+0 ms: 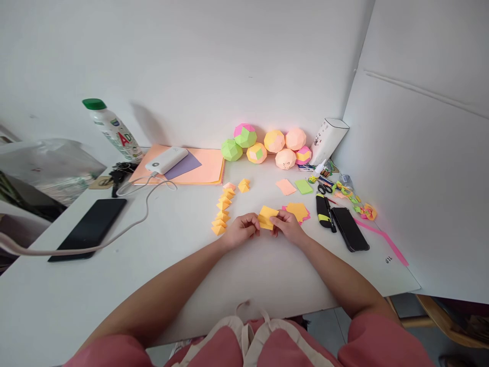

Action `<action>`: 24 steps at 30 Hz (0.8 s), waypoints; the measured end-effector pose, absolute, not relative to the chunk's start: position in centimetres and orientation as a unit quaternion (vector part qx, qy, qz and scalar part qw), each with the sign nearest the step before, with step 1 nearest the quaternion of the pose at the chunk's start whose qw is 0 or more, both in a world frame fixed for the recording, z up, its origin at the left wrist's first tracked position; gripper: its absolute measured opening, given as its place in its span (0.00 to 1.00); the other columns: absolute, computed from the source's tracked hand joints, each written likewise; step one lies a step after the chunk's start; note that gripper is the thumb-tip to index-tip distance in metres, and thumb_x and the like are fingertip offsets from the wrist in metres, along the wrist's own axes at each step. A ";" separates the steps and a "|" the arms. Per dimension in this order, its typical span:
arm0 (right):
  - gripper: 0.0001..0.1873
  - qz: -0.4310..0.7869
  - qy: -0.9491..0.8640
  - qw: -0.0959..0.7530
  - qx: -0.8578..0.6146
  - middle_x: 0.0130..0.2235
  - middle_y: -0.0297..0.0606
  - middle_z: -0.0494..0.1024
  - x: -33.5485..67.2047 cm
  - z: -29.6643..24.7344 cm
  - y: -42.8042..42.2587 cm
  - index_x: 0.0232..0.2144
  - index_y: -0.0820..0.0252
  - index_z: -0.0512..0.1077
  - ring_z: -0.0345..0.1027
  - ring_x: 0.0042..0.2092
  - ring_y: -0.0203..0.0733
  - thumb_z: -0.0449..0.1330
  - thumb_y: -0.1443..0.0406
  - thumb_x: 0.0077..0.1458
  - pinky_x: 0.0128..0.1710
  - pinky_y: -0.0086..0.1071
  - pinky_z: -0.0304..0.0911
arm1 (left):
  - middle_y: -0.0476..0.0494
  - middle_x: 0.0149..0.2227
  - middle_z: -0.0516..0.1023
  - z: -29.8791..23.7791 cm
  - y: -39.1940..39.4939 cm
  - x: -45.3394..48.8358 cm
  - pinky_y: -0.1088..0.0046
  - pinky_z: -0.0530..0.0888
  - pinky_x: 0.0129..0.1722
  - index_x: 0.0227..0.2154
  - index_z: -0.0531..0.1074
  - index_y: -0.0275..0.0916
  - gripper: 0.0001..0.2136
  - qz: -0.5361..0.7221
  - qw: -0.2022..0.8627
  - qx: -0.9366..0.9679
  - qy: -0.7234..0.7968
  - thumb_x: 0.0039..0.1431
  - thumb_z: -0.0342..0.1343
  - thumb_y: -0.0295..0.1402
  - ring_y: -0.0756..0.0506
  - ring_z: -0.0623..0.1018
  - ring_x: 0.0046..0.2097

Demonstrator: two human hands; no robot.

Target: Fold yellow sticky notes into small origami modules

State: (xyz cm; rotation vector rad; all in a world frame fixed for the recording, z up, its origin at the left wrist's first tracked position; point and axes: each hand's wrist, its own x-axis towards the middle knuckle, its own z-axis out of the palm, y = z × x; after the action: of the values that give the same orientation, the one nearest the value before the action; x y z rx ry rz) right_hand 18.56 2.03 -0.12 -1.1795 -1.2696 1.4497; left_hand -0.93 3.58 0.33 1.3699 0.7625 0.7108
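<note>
An orange-yellow paper square (267,216) with a crease across it is held up over the table's front middle. My right hand (287,225) pinches it at its right edge, thumb on the front face. At its left edge my left hand (242,229) has its fingers curled in on the paper. Just left of that hand runs a row of small folded orange paper pieces (222,206), with another folded piece (244,185) beside the row. Behind my right hand lies a stack of orange and pink paper squares (298,211).
Faceted paper balls (275,141) line the wall. Peach (286,186) and green paper (303,186), scissors (324,188), a glue bottle (316,172), a cutter (323,210) and a phone (350,229) lie right. A tablet (89,229), power bank (167,160) and bottle (118,133) stand left; a cable crosses there.
</note>
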 end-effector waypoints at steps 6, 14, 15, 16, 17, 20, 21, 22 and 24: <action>0.17 0.558 -0.544 0.392 -0.489 0.22 0.30 0.73 18.2 -0.2 1.7 0.31 0.61 0.66 0.68 0.22 0.33 0.62 0.56 0.45 0.20 0.27 0.63 | 0.49 0.25 0.71 0.4 3.4 -1.1 0.74 0.67 0.29 0.29 0.71 0.38 0.08 0.325 0.650 0.598 0.338 0.54 0.50 0.36 0.51 0.69 0.27; 0.15 0.527 -0.583 0.359 -0.503 0.23 0.33 0.74 18.0 0.0 1.3 0.34 0.62 0.66 0.68 0.23 0.33 0.57 0.55 0.51 0.22 0.26 0.63 | 0.48 0.29 0.71 0.3 3.4 -0.7 0.75 0.68 0.26 0.33 0.68 0.38 0.10 0.346 0.651 0.570 0.363 0.52 0.54 0.38 0.51 0.72 0.28; 0.15 0.528 -0.584 0.359 -0.502 0.22 0.33 0.74 18.0 0.0 1.3 0.34 0.62 0.65 0.68 0.23 0.33 0.56 0.55 0.52 0.21 0.26 0.63 | 0.48 0.31 0.71 0.1 3.5 -0.6 0.75 0.68 0.26 0.37 0.67 0.38 0.12 0.354 0.652 0.564 0.363 0.52 0.54 0.38 0.51 0.72 0.28; 0.15 0.529 -0.583 0.360 -0.501 0.22 0.33 0.73 18.0 -0.1 1.4 0.34 0.62 0.65 0.68 0.22 0.33 0.56 0.55 0.53 0.21 0.26 0.63 | 0.47 0.33 0.70 0.0 3.5 -0.5 0.75 0.69 0.25 0.42 0.65 0.39 0.15 0.362 0.653 0.558 0.363 0.52 0.54 0.38 0.51 0.72 0.28; 0.15 0.530 -0.580 0.362 -0.501 0.21 0.33 0.73 18.1 -0.1 1.4 0.33 0.62 0.65 0.68 0.22 0.34 0.55 0.54 0.53 0.21 0.26 0.62 | 0.46 0.35 0.70 -0.2 3.6 -0.5 0.75 0.69 0.25 0.46 0.62 0.40 0.19 0.368 0.654 0.553 0.363 0.52 0.55 0.38 0.51 0.72 0.29; 0.16 0.527 -0.572 0.378 -0.502 0.21 0.33 0.73 18.0 0.0 1.3 0.31 0.61 0.64 0.68 0.23 0.35 0.55 0.53 0.53 0.21 0.26 0.62 | 0.44 0.40 0.69 -0.3 3.6 -0.4 0.75 0.71 0.27 0.48 0.60 0.41 0.23 0.353 0.648 0.566 0.368 0.50 0.56 0.40 0.51 0.72 0.32; 0.16 0.526 -0.571 0.382 -0.501 0.21 0.33 0.73 18.0 0.1 1.3 0.30 0.61 0.65 0.68 0.23 0.35 0.56 0.53 0.52 0.21 0.26 0.62 | 0.44 0.40 0.69 -0.3 3.6 -0.4 0.74 0.71 0.28 0.45 0.63 0.40 0.20 0.340 0.641 0.581 0.368 0.50 0.56 0.41 0.51 0.72 0.32; 0.16 0.524 -0.573 0.384 -0.500 0.22 0.33 0.73 17.9 0.3 1.2 0.28 0.61 0.65 0.68 0.23 0.35 0.56 0.53 0.52 0.21 0.27 0.62 | 0.44 0.40 0.69 -0.3 3.6 -0.5 0.74 0.71 0.28 0.40 0.66 0.39 0.17 0.328 0.635 0.595 0.369 0.51 0.56 0.42 0.51 0.72 0.31; 0.17 0.519 -0.583 0.379 -0.497 0.22 0.33 0.72 17.9 0.5 1.1 0.26 0.62 0.67 0.66 0.23 0.34 0.56 0.53 0.52 0.22 0.27 0.62 | 0.46 0.35 0.71 -0.2 3.6 -0.5 0.74 0.70 0.28 0.33 0.68 0.38 0.15 0.311 0.625 0.606 0.381 0.51 0.54 0.45 0.52 0.70 0.28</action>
State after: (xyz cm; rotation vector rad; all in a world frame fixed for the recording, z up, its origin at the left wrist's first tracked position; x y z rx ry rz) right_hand 17.87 1.13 0.49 -1.2702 -1.4894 1.3249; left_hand -0.52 3.58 -0.18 1.3903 0.8747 0.7132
